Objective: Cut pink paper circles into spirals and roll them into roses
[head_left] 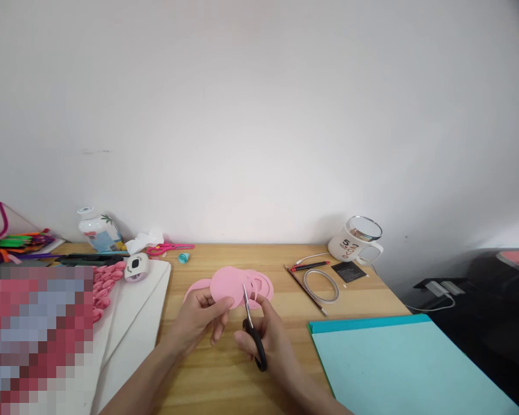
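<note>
Between its thumb and fingers my left hand point(203, 317) pinches a round piece of pink paper point(227, 285), held up above the table. My right hand point(270, 337) is closed around the black handles of a pair of scissors point(247, 308). Their metal blades point up and away from me, against the right edge of the pink circle; whether the paper lies between them I cannot tell. Behind it, more pink paper pieces point(264, 282) lie on the wooden table point(216, 369), some with cut-out rings, partly hidden by my hands.
At left are white paper sheets point(134, 334), pink braided yarn point(108, 282), a white puncher-like device point(136, 267), pink scissors point(168, 248) and a white bottle point(99, 230). To the right lie pencils point(307, 291), a coiled cable point(322, 286), a mug point(354, 239) and light blue paper point(406, 363).
</note>
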A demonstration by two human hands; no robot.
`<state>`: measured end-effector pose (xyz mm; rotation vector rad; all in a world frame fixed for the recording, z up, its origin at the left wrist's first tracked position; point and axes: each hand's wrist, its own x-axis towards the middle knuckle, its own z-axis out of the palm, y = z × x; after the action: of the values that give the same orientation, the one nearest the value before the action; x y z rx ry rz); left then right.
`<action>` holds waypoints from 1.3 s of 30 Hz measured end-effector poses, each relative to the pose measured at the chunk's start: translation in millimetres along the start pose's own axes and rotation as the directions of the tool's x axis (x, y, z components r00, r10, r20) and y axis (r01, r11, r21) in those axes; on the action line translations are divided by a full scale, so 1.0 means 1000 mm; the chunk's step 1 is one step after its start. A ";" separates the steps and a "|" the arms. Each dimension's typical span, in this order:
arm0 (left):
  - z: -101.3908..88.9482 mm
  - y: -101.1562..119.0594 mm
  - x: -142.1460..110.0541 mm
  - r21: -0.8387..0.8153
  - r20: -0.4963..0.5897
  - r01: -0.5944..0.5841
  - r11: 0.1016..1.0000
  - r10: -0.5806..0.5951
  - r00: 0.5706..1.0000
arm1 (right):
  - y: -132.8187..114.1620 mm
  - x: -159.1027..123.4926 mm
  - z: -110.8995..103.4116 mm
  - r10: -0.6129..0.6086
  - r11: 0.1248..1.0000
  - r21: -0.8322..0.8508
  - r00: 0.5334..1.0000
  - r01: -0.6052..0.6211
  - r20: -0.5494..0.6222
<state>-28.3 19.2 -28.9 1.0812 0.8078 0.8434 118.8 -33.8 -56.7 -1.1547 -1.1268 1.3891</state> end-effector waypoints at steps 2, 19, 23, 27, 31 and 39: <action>-0.001 -0.001 0.000 0.039 -0.032 0.004 0.999 -0.003 0.999 | 0.001 0.000 -0.001 -0.011 1.000 -0.004 1.000 0.011 0.003; -0.005 0.001 0.001 0.188 0.002 0.013 0.982 -0.013 1.000 | 0.000 0.004 -0.008 -0.142 0.990 0.003 0.987 0.142 0.078; -0.004 0.002 0.000 0.201 -0.012 -0.007 0.980 0.009 1.000 | -0.003 0.002 -0.006 -0.140 0.990 0.021 0.986 0.138 0.095; -0.002 0.003 -0.001 0.146 -0.026 -0.036 0.989 0.040 0.999 | -0.003 0.002 -0.006 -0.129 0.991 0.031 0.988 0.127 0.087; -0.001 0.003 -0.001 0.061 -0.005 -0.050 0.997 0.050 0.999 | 0.002 0.004 -0.006 -0.114 0.993 0.002 0.992 0.114 0.053; 0.000 -0.001 0.000 0.069 -0.034 -0.033 0.997 0.035 0.999 | 0.003 0.003 -0.003 -0.110 0.994 -0.018 0.993 0.111 0.039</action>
<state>-28.3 19.3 -29.8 1.1456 0.8544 0.8707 121.2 -30.9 -60.5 -1.0673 -1.2164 1.3220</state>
